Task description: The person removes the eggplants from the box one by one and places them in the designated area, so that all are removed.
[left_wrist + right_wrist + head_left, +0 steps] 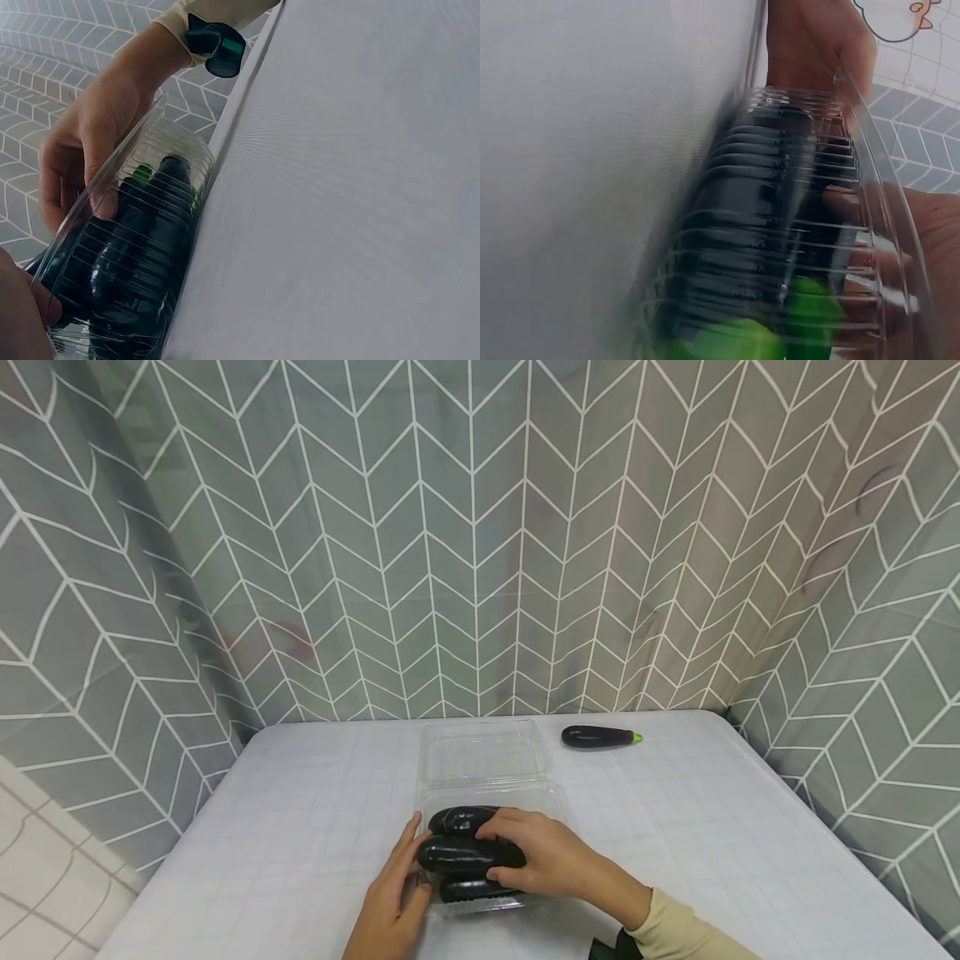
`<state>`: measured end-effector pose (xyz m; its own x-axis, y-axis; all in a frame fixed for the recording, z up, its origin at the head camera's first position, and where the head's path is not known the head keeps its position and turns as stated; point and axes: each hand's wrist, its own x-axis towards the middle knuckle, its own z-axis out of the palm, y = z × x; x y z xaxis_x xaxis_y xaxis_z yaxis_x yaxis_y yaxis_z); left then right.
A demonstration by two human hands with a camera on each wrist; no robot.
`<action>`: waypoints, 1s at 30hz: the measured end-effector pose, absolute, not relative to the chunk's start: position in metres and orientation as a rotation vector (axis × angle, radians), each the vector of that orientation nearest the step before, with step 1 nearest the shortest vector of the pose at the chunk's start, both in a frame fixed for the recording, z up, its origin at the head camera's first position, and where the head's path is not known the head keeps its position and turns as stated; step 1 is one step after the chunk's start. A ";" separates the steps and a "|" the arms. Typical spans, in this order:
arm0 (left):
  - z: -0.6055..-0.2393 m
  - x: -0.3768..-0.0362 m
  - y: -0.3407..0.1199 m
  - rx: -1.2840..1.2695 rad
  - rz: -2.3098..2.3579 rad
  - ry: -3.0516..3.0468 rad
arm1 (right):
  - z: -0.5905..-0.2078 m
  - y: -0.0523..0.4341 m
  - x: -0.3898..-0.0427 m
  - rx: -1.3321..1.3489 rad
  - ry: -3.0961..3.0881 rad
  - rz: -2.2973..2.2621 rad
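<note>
A clear plastic clamshell box [491, 907] lies on the table with its lid [483, 752] folded back behind it. Inside are several dark eggplants; the top one [461, 855] lies lengthwise over a rear one [457, 819] and a front one [472, 888]. My right hand [543, 856] grips the top eggplant from the right, thumb in front and fingers behind. At the box's left end, my left hand [393, 893] rests with spread fingers against the wall and the eggplant tips. Green stem ends [814, 315] show through the ribbed wall in the right wrist view.
One more eggplant [597, 737] with a green tip lies at the back of the table, right of the lid. A white cloth [300, 827] covers the table. Grey patterned curtains [480, 543] stand behind and at both sides.
</note>
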<state>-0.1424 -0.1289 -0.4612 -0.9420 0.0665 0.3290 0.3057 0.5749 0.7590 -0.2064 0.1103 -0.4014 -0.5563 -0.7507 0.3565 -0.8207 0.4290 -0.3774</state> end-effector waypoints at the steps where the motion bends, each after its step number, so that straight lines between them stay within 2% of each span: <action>1: -0.461 -0.142 -0.129 -0.313 -1.300 -2.542 | -0.402 0.110 -0.206 1.402 -2.534 0.783; 23: -0.458 -0.144 -0.131 -0.430 -1.244 -2.452 | -0.397 0.112 -0.211 1.415 -2.434 0.885; 30: -0.459 -0.143 -0.131 -0.321 -1.267 -2.554 | -0.395 0.114 -0.211 1.391 -2.438 0.973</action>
